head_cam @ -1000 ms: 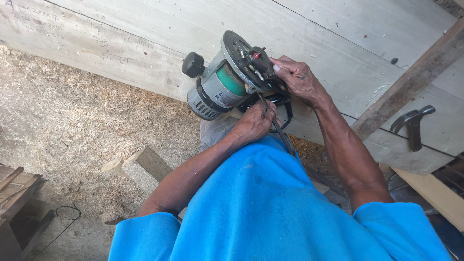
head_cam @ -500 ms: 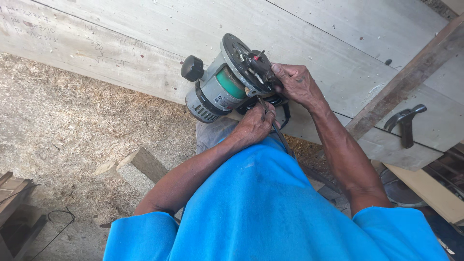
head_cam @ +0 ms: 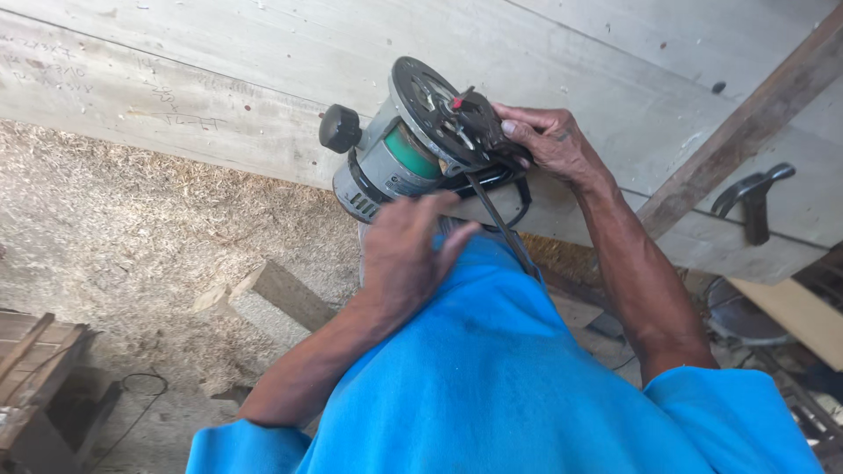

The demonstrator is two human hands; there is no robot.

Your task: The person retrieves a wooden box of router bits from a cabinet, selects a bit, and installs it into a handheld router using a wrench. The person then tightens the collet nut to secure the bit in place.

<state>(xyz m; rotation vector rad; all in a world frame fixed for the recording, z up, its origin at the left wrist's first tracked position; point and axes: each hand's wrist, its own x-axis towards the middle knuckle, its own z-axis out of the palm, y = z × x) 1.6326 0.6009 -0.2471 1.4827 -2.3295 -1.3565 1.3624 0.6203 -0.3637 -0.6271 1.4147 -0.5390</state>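
Sawdust floor (head_cam: 114,219), right hand (head_cam: 549,140) gripping grey router (head_cam: 413,149)

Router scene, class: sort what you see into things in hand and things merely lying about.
In hand:
router, held at its base by the right hand
left hand, just below the router

Lying about:
claw hammer on the planks
wood block
sawdust

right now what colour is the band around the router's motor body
Green, on a grey router body; the head view, the only one, shows the band clearly.
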